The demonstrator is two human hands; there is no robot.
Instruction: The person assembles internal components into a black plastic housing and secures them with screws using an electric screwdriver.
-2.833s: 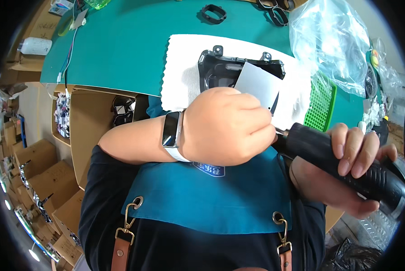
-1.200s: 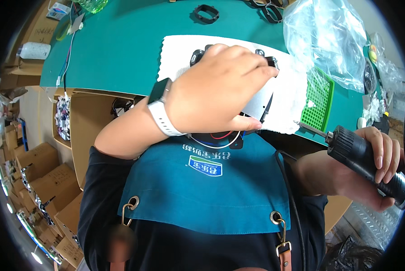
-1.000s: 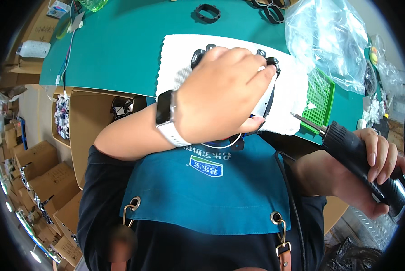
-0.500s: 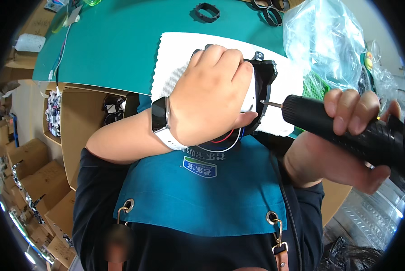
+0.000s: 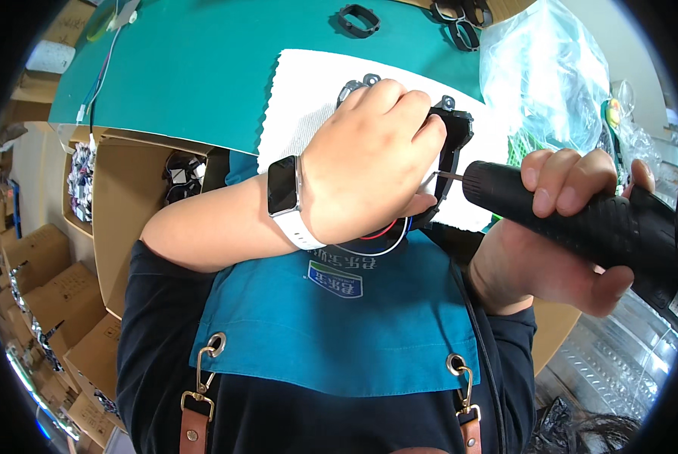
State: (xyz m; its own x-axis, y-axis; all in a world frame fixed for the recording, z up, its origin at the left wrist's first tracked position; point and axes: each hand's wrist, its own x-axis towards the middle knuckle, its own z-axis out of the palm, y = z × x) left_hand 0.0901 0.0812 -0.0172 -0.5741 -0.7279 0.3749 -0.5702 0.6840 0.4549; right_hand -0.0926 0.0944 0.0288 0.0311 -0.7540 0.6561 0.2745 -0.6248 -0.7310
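Observation:
My left hand (image 5: 373,163), with a watch (image 5: 283,185) on its wrist, lies over a black plastic housing (image 5: 454,136) and grips it from above. Most of that housing is hidden under the fingers; its right rim and two round lugs show. Red, white and blue wires (image 5: 390,246) come out below the palm. In my right hand (image 5: 562,219) is a black electric screwdriver (image 5: 528,198), held nearly level from the right. Its thin bit points left and reaches over the housing's right rim, close to my left thumb. Whether it touches a screw I cannot tell.
Under the housing lies a white cloth (image 5: 301,98) on a green table mat (image 5: 188,68). Black ring-shaped frames (image 5: 359,21) sit at the back. A clear plastic bag (image 5: 543,76) stands at the back right. An open cardboard box (image 5: 131,204) holding parts is at the left.
The housing and my left hand have shifted slightly right and nearer me. The screwdriver has moved a little left, so its bit now reaches past the housing's right rim.

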